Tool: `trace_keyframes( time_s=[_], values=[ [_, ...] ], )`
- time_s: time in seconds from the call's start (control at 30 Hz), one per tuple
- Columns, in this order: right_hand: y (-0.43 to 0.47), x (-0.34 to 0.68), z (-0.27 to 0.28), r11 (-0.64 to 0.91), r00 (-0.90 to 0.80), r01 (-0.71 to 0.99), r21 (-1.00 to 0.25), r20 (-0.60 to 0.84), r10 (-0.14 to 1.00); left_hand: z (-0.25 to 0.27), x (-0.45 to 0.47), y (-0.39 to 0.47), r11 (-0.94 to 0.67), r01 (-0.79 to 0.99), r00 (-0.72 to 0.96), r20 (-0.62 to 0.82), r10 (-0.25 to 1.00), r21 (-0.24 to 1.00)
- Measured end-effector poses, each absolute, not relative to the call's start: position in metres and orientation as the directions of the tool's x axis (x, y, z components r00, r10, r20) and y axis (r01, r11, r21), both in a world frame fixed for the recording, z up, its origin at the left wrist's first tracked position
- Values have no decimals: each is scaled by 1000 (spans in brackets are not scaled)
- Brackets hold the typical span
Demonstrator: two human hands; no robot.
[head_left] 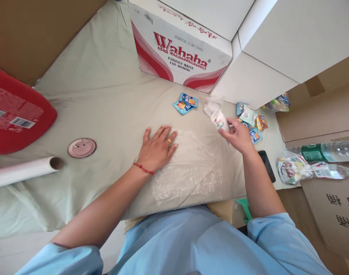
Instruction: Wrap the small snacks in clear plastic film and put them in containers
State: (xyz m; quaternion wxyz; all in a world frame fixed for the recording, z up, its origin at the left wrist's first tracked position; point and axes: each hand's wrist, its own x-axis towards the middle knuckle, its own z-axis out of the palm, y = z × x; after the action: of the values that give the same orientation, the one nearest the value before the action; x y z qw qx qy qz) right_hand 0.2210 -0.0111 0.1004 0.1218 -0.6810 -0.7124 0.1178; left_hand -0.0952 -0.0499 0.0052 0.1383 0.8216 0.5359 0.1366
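1. Film (191, 168), clear and wrinkled: spread over beige cloth (105, 107), between the forearms. Smooth with a flat palm rather than fingertips, to avoid fresh creases.
2. Left hand (157, 151): empty, palm down, fingers spread, at the film's edge; impossible to tell how hard pressed. Best used as a light, steady anchor.
3. Right hand (237, 133): closed on white printed packet (219, 120), held between thumb and fingers. Squeeze only lightly; probably easy to dent.
4. Packet's place: near the film's far right corner, between blue sachets (185, 103) and snack pile (249, 116). Mind loose clear plastic (211, 107) at the far end; avoid snagging either group.
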Motion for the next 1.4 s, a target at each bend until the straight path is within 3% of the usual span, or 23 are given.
trace_keyframes(
  time_s=[0.13, 0.23, 0.33, 0.4, 0.57, 0.83, 1.27, 1.4],
  values=[
    [-50, 180, 106, 292, -400, 820, -492, -129, 907, 7, -95, -50, -376, 842, 377, 77, 923, 386],
    [-70, 151, 91, 378, -525, 805, -457, -254, 812, 8, -96, -49, -374, 839, 378, 71, 923, 395],
    [-80, 136, 76, 358, -484, 860, -362, -358, 799, 8, -97, -49, -369, 841, 375, 65, 925, 396],
    [-84, 136, 70, 331, -459, 870, -365, -357, 814, 9, -97, -48, -364, 841, 369, 66, 927, 401],
    [-73, 155, 71, 276, -428, 843, -461, -264, 865, 7, -97, -48, -353, 844, 359, 64, 931, 403],
    [-10, 176, 78, 161, -196, 942, -294, -96, 976, 6, -98, -48, -355, 852, 354, 74, 932, 385],
    [8, 169, 70, 132, -157, 920, -369, -38, 987, 6, -96, -48, -340, 856, 343, 64, 937, 390],
    [-31, 152, 86, 198, -250, 868, -456, -56, 967, 7, -96, -48, -340, 858, 344, 59, 937, 385]
  ],
)
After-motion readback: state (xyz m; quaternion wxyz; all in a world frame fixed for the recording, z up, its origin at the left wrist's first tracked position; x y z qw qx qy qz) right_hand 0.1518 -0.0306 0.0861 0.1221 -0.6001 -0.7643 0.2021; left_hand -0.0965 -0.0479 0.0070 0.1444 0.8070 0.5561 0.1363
